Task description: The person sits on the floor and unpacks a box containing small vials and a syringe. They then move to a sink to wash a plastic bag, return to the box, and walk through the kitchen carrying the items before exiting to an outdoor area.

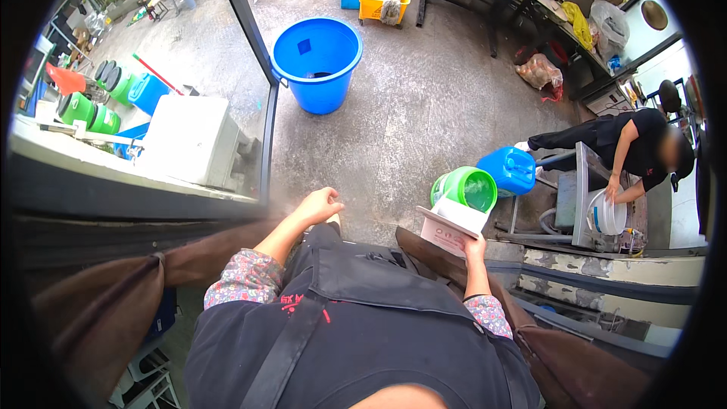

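Note:
My right hand [475,247] grips the edge of a pale cardboard box [443,234] with printed red marks on its side. One of the box's flaps sticks up, and its inside cannot be made out. Just beyond the box is a round green plastic drum [438,186], its open mouth facing up towards me. A blue plastic jerrycan [508,170] stands against the drum's far right side. Held low in front of my left hip, my left hand [319,206] is empty, with fingers loosely curled and the thumb apart from them.
A large blue tub [318,88] stands ahead beside the door frame [245,17]. Behind it is a yellow mop bucket [372,3]. At right, a person [619,142] reaches into a white bucket [613,218] at a sink. Brown curtains [187,267] flank me.

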Available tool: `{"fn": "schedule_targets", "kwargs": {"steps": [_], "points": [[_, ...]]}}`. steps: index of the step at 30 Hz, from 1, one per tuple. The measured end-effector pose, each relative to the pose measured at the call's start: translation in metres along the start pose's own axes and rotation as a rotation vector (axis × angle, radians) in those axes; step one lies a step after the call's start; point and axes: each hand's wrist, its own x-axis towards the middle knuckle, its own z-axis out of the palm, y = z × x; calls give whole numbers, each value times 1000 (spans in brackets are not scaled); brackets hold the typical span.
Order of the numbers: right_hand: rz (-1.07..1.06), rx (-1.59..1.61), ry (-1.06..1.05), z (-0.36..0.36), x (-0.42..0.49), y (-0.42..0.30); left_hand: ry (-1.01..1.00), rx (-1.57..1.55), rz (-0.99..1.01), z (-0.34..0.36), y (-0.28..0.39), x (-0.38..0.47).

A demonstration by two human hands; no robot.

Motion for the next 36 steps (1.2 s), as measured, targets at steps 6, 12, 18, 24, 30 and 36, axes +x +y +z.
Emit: {"fn": "schedule_targets", "kwargs": {"steps": [6,12,18,24,30,36], "points": [[371,318,231,-1,17,2,-32,187,99,-80,28,111],[583,280,352,27,85,-4,-27,115,32,-111,0,218],[701,198,255,42,220,-33,51,-208,-388,-93,-165,335],[621,-9,-118,95,433,-53,256,-187,-437,-50,-315,399],[388,-548,-273,161,558,-208,160,-676,-760,-57,-157,467],[251,-472,-229,220,695,-329,757,-872,-902,-129,-214,536]]}}
